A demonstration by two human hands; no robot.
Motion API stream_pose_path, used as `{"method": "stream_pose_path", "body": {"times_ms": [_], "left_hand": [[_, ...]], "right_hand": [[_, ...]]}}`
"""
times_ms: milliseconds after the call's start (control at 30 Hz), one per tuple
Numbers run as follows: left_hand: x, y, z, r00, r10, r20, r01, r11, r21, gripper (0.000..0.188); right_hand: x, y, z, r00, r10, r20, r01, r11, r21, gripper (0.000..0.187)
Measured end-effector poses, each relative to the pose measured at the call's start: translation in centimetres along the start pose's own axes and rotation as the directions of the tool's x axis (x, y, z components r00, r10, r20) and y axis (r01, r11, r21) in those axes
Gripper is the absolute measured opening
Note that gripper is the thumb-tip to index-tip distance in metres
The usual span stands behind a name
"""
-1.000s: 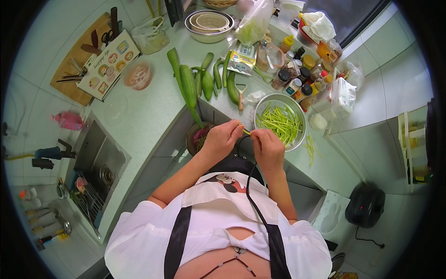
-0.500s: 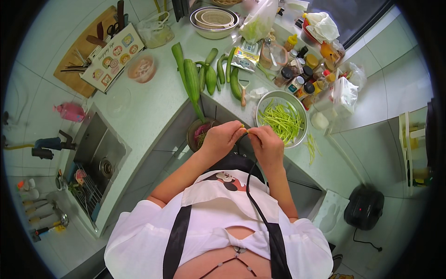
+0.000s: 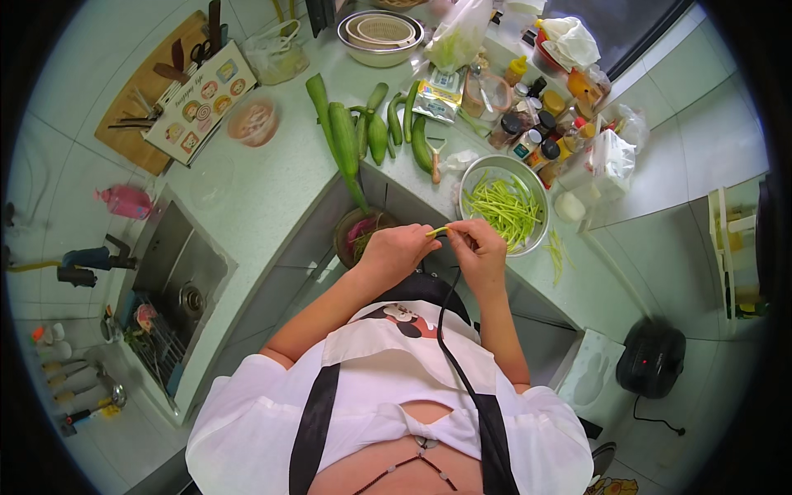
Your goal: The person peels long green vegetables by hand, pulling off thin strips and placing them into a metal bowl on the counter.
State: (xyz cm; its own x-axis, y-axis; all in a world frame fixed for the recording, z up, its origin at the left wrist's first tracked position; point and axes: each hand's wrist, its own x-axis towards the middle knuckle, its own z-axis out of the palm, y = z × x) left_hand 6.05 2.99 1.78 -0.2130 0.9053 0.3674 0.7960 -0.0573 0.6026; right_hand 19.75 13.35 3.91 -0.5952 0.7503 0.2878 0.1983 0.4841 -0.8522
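Pinched between my two hands is a short yellow-green vegetable stem (image 3: 437,232), held in front of my apron. My left hand (image 3: 399,254) closes on one end of it, and my right hand (image 3: 479,254) grips the other with thumb and fingers. Just beyond my right hand, a metal bowl (image 3: 540,235) holds many light green cut stems (image 3: 502,208) of the same colour. A few loose stems (image 3: 558,254) lie on the counter to its right. Below the counter edge, near my left hand, a bin (image 3: 345,243) holds peelings; my left hand hides part of it.
Luffa gourds (image 3: 344,144), a peeler (image 3: 436,161) and a packet (image 3: 439,95) lie on the counter (image 3: 272,181). Seasoning jars (image 3: 528,142) crowd the back right. A sink (image 3: 177,256) is at left. A black cable (image 3: 454,355) runs down over my apron.
My hands have moved slightly apart, so more of the stem shows between them. My right hand's fingers have shifted a little to the right. The view has tilted slightly.
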Motion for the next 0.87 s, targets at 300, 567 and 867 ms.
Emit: {"method": "stream_pose_path", "body": {"times_ms": [300,567,867], "left_hand": [[-0.8,-1.8,-0.7,0.99,-0.034,0.138,0.0,0.971,0.239,0.023],[-2.3,-6.1,-1.2,0.955,-0.21,0.209,0.13,0.931,0.342,0.021],[-1.7,-6.3,-1.3,0.962,-0.226,0.152,0.184,0.952,0.246,0.027]], "right_hand": [[0.5,-0.6,2.2,0.996,0.033,-0.082,-0.021,0.99,0.142,0.007],[1.1,0.5,1.5,0.915,0.403,0.013,-0.309,0.68,0.665,0.011],[0.8,0.2,2.2,0.925,0.371,0.085,-0.33,0.672,0.663,0.011]]}}
